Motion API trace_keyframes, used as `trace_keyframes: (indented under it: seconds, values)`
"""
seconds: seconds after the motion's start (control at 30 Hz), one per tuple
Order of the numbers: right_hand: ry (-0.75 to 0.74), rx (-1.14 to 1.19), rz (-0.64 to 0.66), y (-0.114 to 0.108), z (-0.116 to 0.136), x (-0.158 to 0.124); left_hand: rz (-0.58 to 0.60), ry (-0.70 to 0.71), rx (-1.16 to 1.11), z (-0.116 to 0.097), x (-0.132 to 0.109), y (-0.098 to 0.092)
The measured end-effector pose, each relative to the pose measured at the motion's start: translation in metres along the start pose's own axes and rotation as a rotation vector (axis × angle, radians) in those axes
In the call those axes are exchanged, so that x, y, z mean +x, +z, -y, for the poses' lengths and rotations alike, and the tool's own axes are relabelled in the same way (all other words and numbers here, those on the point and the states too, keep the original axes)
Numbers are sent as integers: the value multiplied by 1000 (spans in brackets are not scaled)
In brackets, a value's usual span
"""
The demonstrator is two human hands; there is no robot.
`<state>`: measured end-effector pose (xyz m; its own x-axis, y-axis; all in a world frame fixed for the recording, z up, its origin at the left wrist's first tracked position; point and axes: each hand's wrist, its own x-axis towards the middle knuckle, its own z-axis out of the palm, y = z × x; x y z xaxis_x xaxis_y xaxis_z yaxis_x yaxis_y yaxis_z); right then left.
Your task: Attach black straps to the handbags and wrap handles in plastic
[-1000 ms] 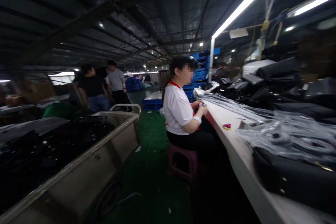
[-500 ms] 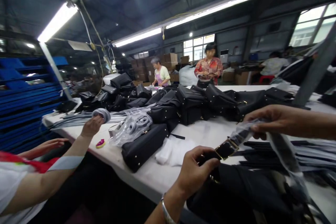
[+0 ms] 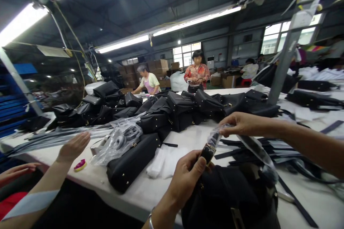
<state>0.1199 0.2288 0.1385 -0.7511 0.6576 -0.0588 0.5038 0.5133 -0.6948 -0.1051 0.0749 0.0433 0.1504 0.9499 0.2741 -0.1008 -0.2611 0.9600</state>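
Observation:
A black bag (image 3: pixel 228 193) with gold fittings stands at the lower right, near the table edge. My left hand (image 3: pixel 188 171), a bracelet at its wrist, pinches the black strap end by a gold buckle (image 3: pixel 208 152) above the bag. My right hand (image 3: pixel 232 123) is closed on the plastic-wrapped strap (image 3: pixel 256 150) just above that buckle. From there the strap loops down to the bag's right side. White wrapping sheets (image 3: pixel 166 161) lie left of my left hand.
Black bags (image 3: pixel 177 107) are heaped across the white table (image 3: pixel 139 200). Plastic-wrapped coils (image 3: pixel 120 137) and a pink-and-yellow tape roll (image 3: pixel 80 165) lie left. Black strips (image 3: pixel 242 152) lie right. A co-worker's arms (image 3: pixel 51 175) reach in at left; a metal post (image 3: pixel 286 50) rises at right.
The view has swung right. The buckle is more upright, and my hands are nearer each other around it. The co-worker's hand no longer shows the grey coil it held.

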Motion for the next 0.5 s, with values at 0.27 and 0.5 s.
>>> trace_keyframes:
  seconds: [0.27,0.5]
  values:
    - [-224,-197,-36,22,30,-24,26,-3,-8,-6,7,11]
    - [-173,-132,94,19,25,-23,46,-72,42,-5,-3,3]
